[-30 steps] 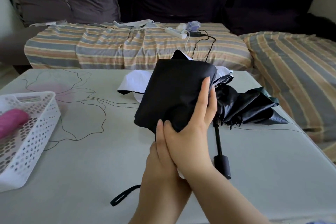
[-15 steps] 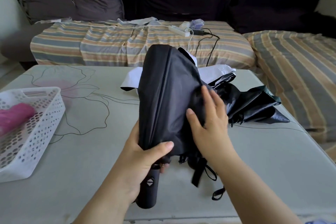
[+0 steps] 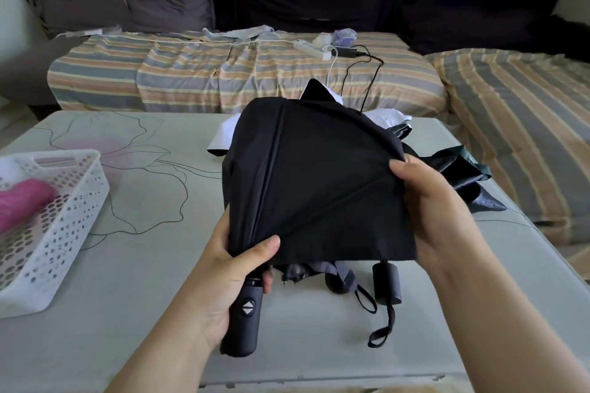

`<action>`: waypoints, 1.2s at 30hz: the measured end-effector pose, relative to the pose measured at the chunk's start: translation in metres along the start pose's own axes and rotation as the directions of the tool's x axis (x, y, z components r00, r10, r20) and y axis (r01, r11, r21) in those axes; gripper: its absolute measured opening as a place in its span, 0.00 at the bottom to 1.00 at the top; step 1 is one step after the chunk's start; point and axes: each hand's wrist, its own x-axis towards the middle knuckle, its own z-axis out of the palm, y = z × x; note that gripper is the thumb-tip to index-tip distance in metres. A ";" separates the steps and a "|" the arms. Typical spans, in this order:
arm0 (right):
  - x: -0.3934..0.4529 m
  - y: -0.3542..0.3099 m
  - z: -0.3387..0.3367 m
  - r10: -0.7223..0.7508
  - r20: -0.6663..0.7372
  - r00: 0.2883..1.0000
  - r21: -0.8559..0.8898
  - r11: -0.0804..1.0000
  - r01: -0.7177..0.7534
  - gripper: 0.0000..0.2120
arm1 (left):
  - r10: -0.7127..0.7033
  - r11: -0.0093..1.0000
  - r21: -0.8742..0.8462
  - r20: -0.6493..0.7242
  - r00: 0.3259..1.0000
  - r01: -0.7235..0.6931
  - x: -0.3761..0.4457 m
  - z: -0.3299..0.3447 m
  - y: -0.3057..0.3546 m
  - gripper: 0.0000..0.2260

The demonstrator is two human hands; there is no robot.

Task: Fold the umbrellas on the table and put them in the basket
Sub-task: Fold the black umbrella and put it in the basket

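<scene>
Table (image 3: 134,313) in the foreground; sofa (image 3: 223,73) behind it, running along the far edge and wrapping round to the right. Basket (image 3: 67,233) at the table's left edge, a rolled umbrella (image 3: 22,201) inside it. Held umbrella (image 3: 313,182) above the table's middle, left hand (image 3: 230,268) at its lower left by the handle, right hand (image 3: 437,210) on its right edge. Another umbrella (image 3: 459,175) lies on the table behind and right of the held one. Second handle (image 3: 387,282) just below the canopy, between the hands. Power strip (image 3: 311,49) on the sofa seat, behind the umbrellas.
</scene>
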 end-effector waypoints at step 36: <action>-0.012 -0.043 0.000 -0.198 -0.031 0.980 -0.644 0.754 0.132 0.20 | 0.215 0.956 0.220 -0.074 0.974 -0.194 0.002 -0.003 -0.019 0.37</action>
